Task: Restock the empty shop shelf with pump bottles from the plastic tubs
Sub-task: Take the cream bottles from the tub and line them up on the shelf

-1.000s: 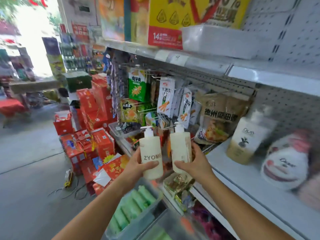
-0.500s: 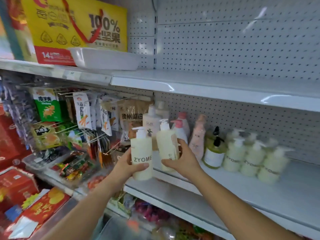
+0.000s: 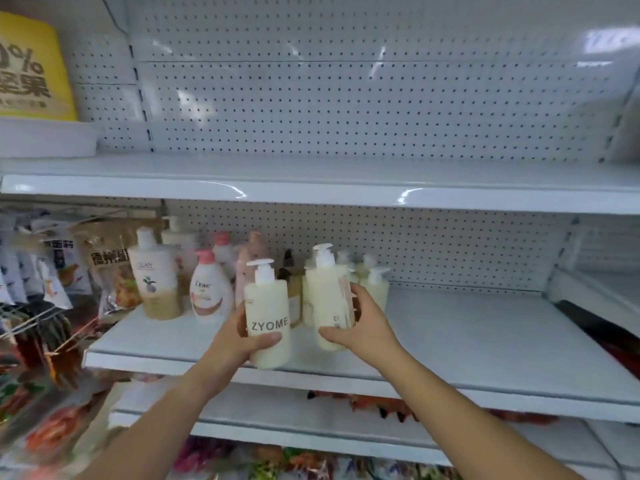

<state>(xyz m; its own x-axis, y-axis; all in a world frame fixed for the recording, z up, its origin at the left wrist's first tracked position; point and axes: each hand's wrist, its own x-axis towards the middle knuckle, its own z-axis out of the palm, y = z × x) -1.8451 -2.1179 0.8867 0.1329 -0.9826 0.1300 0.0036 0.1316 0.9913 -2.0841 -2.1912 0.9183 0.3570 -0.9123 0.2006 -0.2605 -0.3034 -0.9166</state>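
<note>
ZYOME on held pump bottle (image 3: 268,320), Dove bottle (image 3: 210,289), Olay bottle (image 3: 154,282)

ZYOME bottle (image 3: 268,318) in left hand (image 3: 235,344), second bottle (image 3: 327,296) just right in right hand (image 3: 363,329), stocked bottles (image 3: 152,282) behind both hands.

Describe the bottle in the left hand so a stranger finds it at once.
Find the white metal shelf where bottles stand. At its front edge, the left hand grips a cream plastic pump bottle. Unlike the similar bottle in the right hand, it shows the word ZYOME.
</note>
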